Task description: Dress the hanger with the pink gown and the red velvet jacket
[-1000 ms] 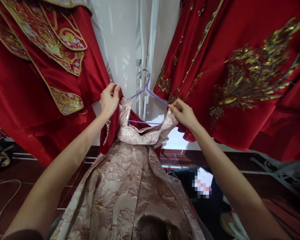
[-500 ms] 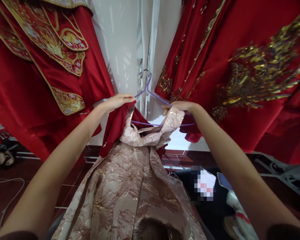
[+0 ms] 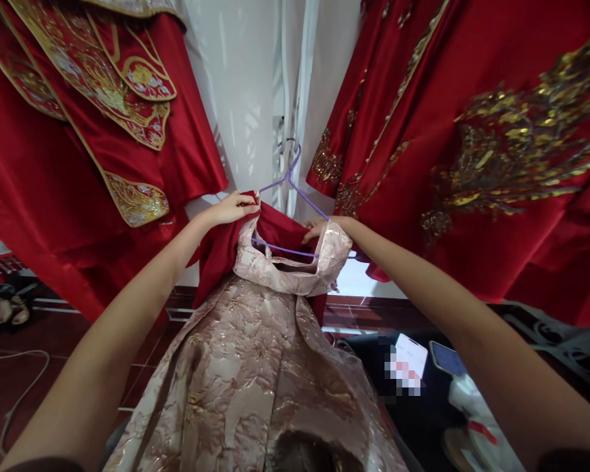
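A pink-beige brocade dress with gold threads hangs in front of me on a purple hanger. At its left shoulder my left hand is closed, pinching the strap and the dark red cloth beside it. My right hand is closed at the right shoulder strap, its fingertips reaching behind the strap toward the middle. The hanger's lower bar runs across the neckline, and red cloth also shows behind it. Part of the right hand's grip is hidden by the strap.
Red embroidered gowns hang at left and right, close to both arms. A dark surface at lower right holds a lit phone, another device and white packets. Shoes and a cable lie at left.
My right hand has moved left and slightly down with its strap, drawing it inward along the hanger. My left hand has shifted slightly left and down, and more red cloth shows at the neckline.
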Motion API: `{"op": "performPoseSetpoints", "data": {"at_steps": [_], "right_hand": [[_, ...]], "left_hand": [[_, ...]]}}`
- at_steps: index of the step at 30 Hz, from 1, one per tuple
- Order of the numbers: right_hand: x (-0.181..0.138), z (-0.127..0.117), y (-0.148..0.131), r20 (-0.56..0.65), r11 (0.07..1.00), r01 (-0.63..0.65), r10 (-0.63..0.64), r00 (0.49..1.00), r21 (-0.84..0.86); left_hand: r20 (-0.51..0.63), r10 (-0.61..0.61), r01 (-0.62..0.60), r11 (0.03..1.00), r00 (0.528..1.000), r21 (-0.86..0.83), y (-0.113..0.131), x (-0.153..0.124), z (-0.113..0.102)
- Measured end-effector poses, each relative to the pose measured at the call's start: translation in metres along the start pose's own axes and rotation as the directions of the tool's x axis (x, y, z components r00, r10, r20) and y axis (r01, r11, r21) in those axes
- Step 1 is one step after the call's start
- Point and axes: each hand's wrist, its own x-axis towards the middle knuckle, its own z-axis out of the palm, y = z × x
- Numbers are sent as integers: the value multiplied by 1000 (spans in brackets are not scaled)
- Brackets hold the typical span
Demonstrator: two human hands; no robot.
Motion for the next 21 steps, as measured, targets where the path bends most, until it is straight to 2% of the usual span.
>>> {"op": "performPoseSetpoints", "data": {"at_steps": [3,5,7,10,15,19,21], "right_hand": [[-1,-19,8,-119,988,-45,27,993,-151],[-9,-38,12,-274,956,-89,9,962,-281],[-23,-56,13,-349,920,-109,-32,936,-377],[-52,-82,7,-320,880,-130,-26,947,-456],[-79,-106,-21,-317,736,-234,28,948,-635],[-77,-96,-31,-110,820,-158,117,987,-551],[-74,-78,-29,-95,871,-172,145,985,-461]], "left_hand": [[-59,5,-1,998,998,57,-6,-4,4],[-79,8,-1,997,997,81,-9,-7,7],[-103,16,-6,995,995,103,-10,-10,10],[-127,38,-22,992,991,126,-10,-13,16],[-137,70,-46,984,988,170,-4,-16,25],[-206,43,2,977,978,214,5,-23,27],[-227,15,38,973,974,227,9,-25,28]]}}
